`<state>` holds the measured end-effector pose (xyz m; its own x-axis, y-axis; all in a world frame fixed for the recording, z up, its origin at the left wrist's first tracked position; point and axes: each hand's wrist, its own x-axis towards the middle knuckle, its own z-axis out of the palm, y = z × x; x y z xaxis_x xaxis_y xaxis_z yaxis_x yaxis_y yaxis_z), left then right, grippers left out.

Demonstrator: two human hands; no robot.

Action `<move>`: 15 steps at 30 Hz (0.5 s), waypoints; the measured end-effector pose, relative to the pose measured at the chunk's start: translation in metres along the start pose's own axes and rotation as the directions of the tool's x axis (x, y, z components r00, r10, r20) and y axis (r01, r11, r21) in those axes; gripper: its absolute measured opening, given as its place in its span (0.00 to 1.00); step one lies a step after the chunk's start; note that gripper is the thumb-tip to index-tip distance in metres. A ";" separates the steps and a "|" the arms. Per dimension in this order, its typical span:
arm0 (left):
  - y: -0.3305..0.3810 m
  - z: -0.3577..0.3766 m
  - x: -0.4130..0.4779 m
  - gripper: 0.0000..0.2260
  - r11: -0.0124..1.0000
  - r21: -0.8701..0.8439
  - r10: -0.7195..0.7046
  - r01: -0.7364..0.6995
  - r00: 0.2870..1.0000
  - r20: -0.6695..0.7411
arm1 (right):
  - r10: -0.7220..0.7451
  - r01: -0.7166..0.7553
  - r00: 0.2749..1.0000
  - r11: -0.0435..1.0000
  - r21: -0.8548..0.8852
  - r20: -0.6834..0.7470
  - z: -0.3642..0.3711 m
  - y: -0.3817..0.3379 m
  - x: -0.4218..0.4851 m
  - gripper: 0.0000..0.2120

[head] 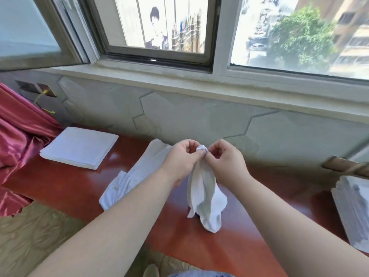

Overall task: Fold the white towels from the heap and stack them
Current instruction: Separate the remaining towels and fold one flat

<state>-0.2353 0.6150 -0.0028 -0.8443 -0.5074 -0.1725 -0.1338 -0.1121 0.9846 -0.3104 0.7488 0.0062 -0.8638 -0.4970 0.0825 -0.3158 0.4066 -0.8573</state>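
White towel (pixel 205 196) hung bunched from a small gathered edge pinched at the top by both hands, above the middle of the glossy red-brown table (pixel 69 186); whether its lower folds rested on the tabletop could not be told. In the head view, the left hand (pixel 183 158) had its fingers curled and gripped that gathered edge from the left, while the right hand (pixel 225 158) pinched the same edge from the right with thumb and forefinger, the two hands nearly touching. Just behind and to the left of the left forearm lay the heap of loose towels (pixel 135 176), spread flat and rumpled across the table toward the wall. Well apart from it, at the far left of the table, sat a neat stack of folded towels (pixel 79 148), square and flat. A second pile of white cloths (pixel 353 212) stood at the right edge of the table, partly cut off by the frame. A red satin cloth (pixel 18 140) draped down beside the folded stack on the left. Behind the table rose a pale wall with hexagon-shaped panels (pixel 179 116), and above it a window (pixel 159 27) with a dark frame, through which a tree and buildings showed
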 end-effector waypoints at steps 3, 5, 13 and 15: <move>0.026 0.009 0.001 0.04 0.997 0.008 0.075 -0.076 0.997 0.021 | 0.023 -0.016 0.998 0.994 0.110 -0.057 -0.017 -0.014 -0.001 0.08; 0.037 0.011 0.001 0.05 0.992 0.049 0.111 -0.113 0.993 0.045 | 0.033 -0.012 0.992 0.985 0.170 -0.122 -0.027 -0.020 -0.002 0.08; 0.059 0.030 0.002 0.05 0.983 0.118 0.133 -0.142 0.988 0.078 | 0.032 0.011 0.974 0.982 0.188 -0.222 -0.037 -0.035 -0.008 0.08; 0.061 0.033 0.001 0.04 0.988 0.081 0.122 -0.129 0.989 0.081 | 0.022 0.023 0.970 0.983 0.183 -0.240 -0.039 -0.036 -0.009 0.07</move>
<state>-0.2618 0.6358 0.0584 -0.8936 -0.4462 -0.0483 -0.0657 0.0236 0.9976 -0.3064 0.7688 0.0561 -0.9396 -0.2892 0.1832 -0.2582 0.2476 -0.9338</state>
